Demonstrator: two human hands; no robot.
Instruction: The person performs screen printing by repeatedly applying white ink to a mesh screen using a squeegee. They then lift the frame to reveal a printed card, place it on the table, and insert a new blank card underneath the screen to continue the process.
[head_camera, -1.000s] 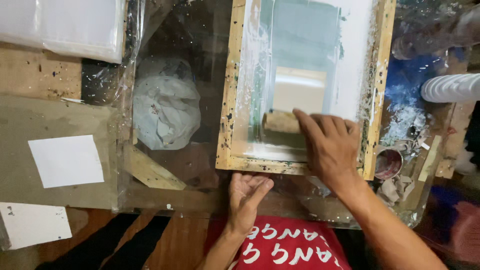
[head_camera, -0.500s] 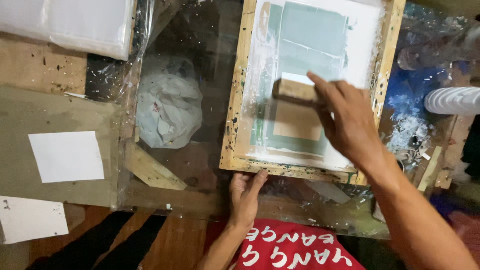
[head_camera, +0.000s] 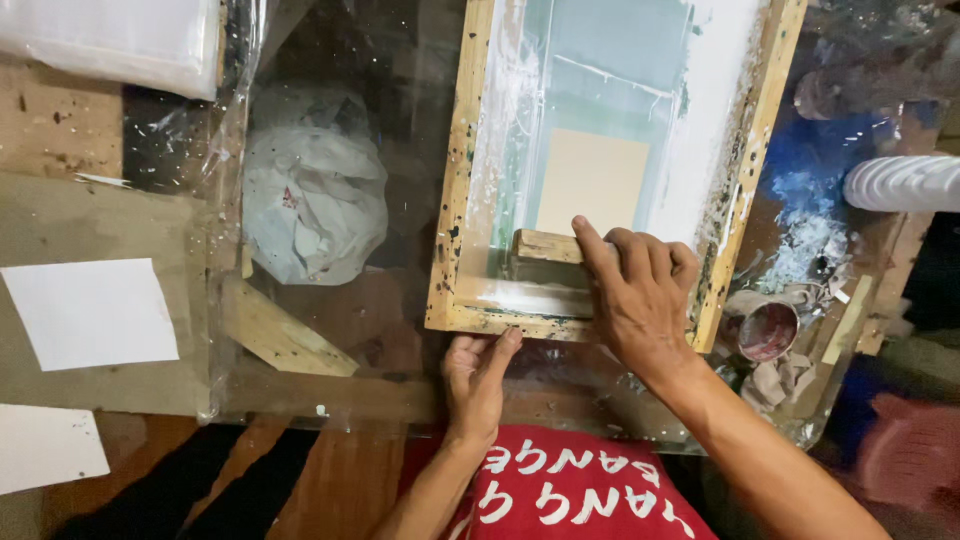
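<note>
A wooden-framed printing screen (head_camera: 455, 200) lies flat on a glass table, its mesh smeared with white ink around a pale rectangular opening (head_camera: 592, 180). My right hand (head_camera: 640, 295) grips a wooden squeegee (head_camera: 545, 255) set on the mesh near the frame's near edge. My left hand (head_camera: 478, 375) presses flat on the glass, fingertips touching the frame's near rail.
A crumpled white bag (head_camera: 312, 205) shows under the glass to the left. Two white paper sheets (head_camera: 90, 312) lie on the wooden board at far left. A small paint can (head_camera: 767, 330) with scraps sits right of the frame, and a ribbed white tube (head_camera: 900, 183) beyond it.
My right hand has pulled the squeegee from the middle of the screen back toward the near rail. My left hand stays at the frame's edge.
</note>
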